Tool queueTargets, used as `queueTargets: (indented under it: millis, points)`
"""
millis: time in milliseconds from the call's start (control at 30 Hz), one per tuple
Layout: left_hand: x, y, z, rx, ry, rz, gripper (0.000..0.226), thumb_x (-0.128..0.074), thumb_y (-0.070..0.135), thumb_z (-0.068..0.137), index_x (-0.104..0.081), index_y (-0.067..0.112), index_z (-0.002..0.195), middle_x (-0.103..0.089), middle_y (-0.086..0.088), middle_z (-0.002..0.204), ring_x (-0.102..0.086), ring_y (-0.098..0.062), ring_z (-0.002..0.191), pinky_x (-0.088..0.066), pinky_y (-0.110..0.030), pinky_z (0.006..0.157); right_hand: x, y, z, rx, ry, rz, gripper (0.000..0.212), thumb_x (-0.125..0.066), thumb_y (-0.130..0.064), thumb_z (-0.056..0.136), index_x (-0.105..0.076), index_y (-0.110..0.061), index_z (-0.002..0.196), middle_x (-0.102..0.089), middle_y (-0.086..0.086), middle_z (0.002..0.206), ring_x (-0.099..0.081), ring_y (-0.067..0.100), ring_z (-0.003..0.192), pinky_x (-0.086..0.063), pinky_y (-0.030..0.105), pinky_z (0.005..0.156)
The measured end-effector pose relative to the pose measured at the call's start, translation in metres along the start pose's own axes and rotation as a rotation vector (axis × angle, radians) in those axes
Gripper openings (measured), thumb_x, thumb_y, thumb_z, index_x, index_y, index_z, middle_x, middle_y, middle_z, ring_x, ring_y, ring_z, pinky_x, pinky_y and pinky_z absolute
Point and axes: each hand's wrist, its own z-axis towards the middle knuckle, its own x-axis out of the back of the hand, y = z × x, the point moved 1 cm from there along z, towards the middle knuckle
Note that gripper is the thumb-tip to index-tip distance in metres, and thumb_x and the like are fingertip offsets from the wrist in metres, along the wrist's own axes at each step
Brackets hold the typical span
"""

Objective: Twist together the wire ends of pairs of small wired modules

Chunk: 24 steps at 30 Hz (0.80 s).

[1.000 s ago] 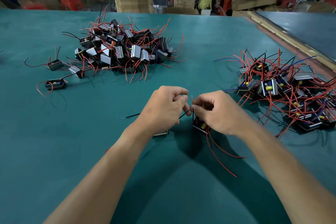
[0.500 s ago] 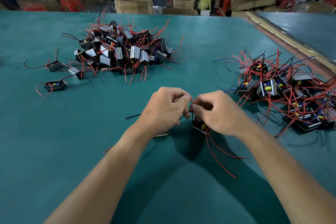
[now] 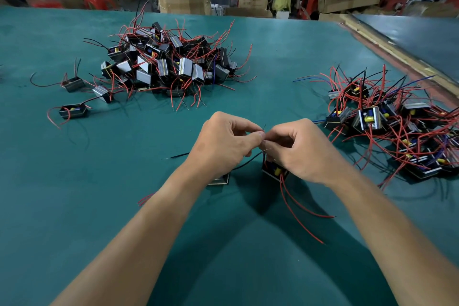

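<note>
At the centre of the frame the left hand (image 3: 223, 141) and right hand (image 3: 303, 149) meet fingertip to fingertip, each grip closed in a pinch on the wire ends (image 3: 264, 129), whose tip pokes up between them. The pair being joined sits on the table (image 3: 124, 194) just below: a yellow-topped module (image 3: 274, 171) under the right hand and a second module (image 3: 219, 179) mostly hidden beneath the left wrist. The likeliest trouble, I judge, is the thin strands slipping out of the pinch so the twist comes out loose, or fraying if they are turned too hard; the fingers hide the joint itself, so how well it is wound cannot be told. Any upward pull could also drag the light modules along. The long red leads (image 3: 298, 213) trail toward the lower right beside the right forearm and could snag on it, and a black lead (image 3: 178, 156) lies out to the left. A heap of modules (image 3: 169, 64) fills the upper left with a stray module (image 3: 73, 111) at mid-left, a wiry tangle of modules (image 3: 387, 126) crowds the right edge near the right hand, and cardboard boxes (image 3: 185, 1) line the top
</note>
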Motion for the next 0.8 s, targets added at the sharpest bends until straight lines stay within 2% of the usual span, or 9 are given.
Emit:
queueTargets:
  millis: [200, 367, 500, 567, 667, 800]
  points:
    - [-0.0006, -0.0013, -0.0004, 0.001, -0.013, 0.012, 0.016, -0.068, 0.023, 0.090, -0.078, 0.023, 0.078, -0.055, 0.006, 0.046, -0.039, -0.007, 0.037, -0.030, -0.015, 0.041, 0.0009, 0.0021, -0.0003, 0.006, 0.006, -0.012, 0.016, -0.070, -0.023, 0.090, -0.074, -0.020, 0.075, -0.061, -0.013, 0.053, -0.048, 0.000, 0.047, -0.037, 0.016, 0.050]
    - [-0.0020, 0.0001, -0.0009, 0.008, -0.016, -0.017, 0.011, -0.070, 0.020, 0.089, -0.078, 0.020, 0.081, -0.057, 0.004, 0.049, -0.040, -0.006, 0.037, -0.031, -0.016, 0.041, 0.0000, 0.0006, -0.0011, -0.012, -0.018, -0.003, 0.023, -0.070, -0.030, 0.091, -0.073, -0.014, 0.074, -0.067, 0.001, 0.058, -0.051, 0.007, 0.049, -0.042, 0.029, 0.051]
    - [-0.0012, 0.0008, -0.0010, 0.007, 0.001, -0.001, 0.011, -0.071, 0.021, 0.087, -0.078, 0.023, 0.079, -0.059, 0.004, 0.048, -0.040, -0.007, 0.037, -0.032, -0.015, 0.040, 0.0003, -0.0021, -0.0019, -0.008, -0.009, -0.021, 0.026, -0.069, -0.031, 0.090, -0.073, -0.013, 0.072, -0.068, 0.004, 0.059, -0.055, 0.015, 0.050, -0.048, 0.037, 0.053]
    - [-0.0011, 0.0006, -0.0010, 0.002, 0.009, 0.029, 0.014, -0.071, 0.023, 0.087, -0.077, 0.026, 0.074, -0.059, 0.004, 0.047, -0.039, -0.009, 0.038, -0.032, -0.016, 0.041, 0.0009, -0.0021, -0.0020, -0.003, -0.002, -0.031, 0.028, -0.070, -0.031, 0.090, -0.071, -0.015, 0.068, -0.068, 0.002, 0.058, -0.058, 0.018, 0.050, -0.048, 0.036, 0.054]
    - [-0.0008, -0.0002, -0.0002, 0.003, 0.017, 0.052, 0.017, -0.070, 0.025, 0.086, -0.075, 0.028, 0.070, -0.059, 0.005, 0.047, -0.039, -0.010, 0.037, -0.032, -0.017, 0.042, 0.0019, -0.0021, -0.0018, -0.001, -0.004, -0.041, 0.029, -0.072, -0.032, 0.088, -0.069, -0.018, 0.063, -0.067, -0.001, 0.057, -0.056, 0.009, 0.049, -0.045, 0.029, 0.052]
    - [-0.0008, -0.0007, 0.0008, 0.001, -0.007, 0.066, 0.017, -0.067, 0.024, 0.087, -0.075, 0.025, 0.072, -0.059, 0.005, 0.048, -0.040, -0.008, 0.037, -0.032, -0.017, 0.042, 0.0039, -0.0022, -0.0013, 0.018, 0.048, 0.017, 0.014, -0.078, -0.024, 0.082, -0.069, -0.020, 0.072, -0.068, -0.006, 0.060, -0.053, 0.005, 0.050, -0.043, 0.026, 0.051]
